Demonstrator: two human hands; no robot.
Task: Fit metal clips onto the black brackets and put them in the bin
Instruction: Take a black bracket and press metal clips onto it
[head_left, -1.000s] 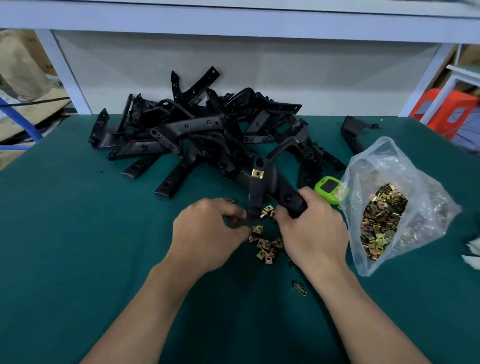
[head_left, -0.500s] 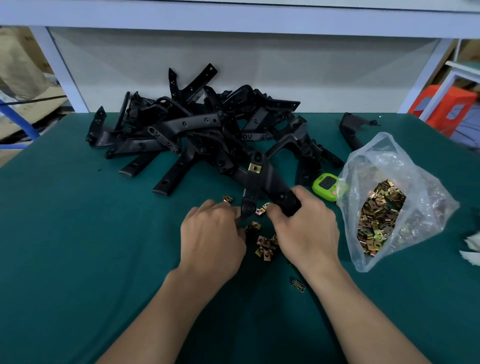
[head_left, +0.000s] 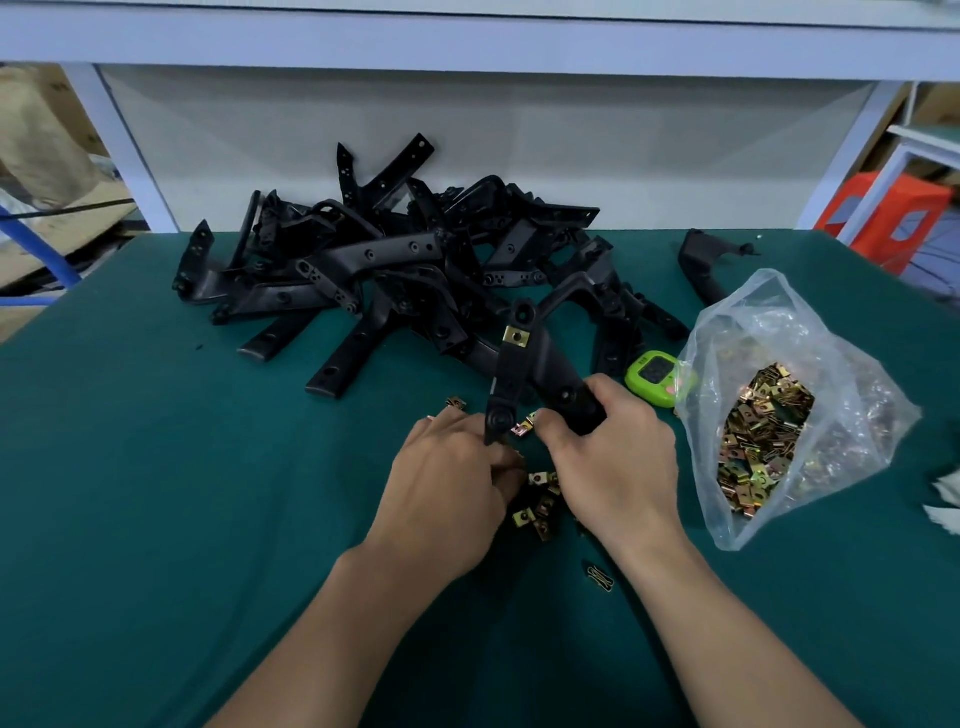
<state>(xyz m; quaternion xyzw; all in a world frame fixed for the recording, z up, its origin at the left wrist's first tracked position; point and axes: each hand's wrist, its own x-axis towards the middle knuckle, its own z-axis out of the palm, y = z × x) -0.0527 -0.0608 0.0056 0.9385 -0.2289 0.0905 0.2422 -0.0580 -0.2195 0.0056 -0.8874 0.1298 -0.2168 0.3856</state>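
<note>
Black V-shaped plastic bracket (head_left: 519, 374) held over the green felt table (head_left: 156, 467).
My right hand (head_left: 613, 462) clenches 1 leg of it, at 12 o'clock from the loose brass-coloured metal clips (head_left: 540, 506); 1 fitted clip (head_left: 517, 336) sits on the other leg. My left hand (head_left: 447, 488) curls down at their 9 o'clock, and I cannot tell whether it pinches anything. At their 3 o'clock lies a clear plastic bag of clips (head_left: 769, 436).

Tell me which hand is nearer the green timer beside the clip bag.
Right. The right hand, gripping the black bracket, sits just in front of the green timer; the left hand is farther off, beyond the bracket, by the loose clips.
</note>
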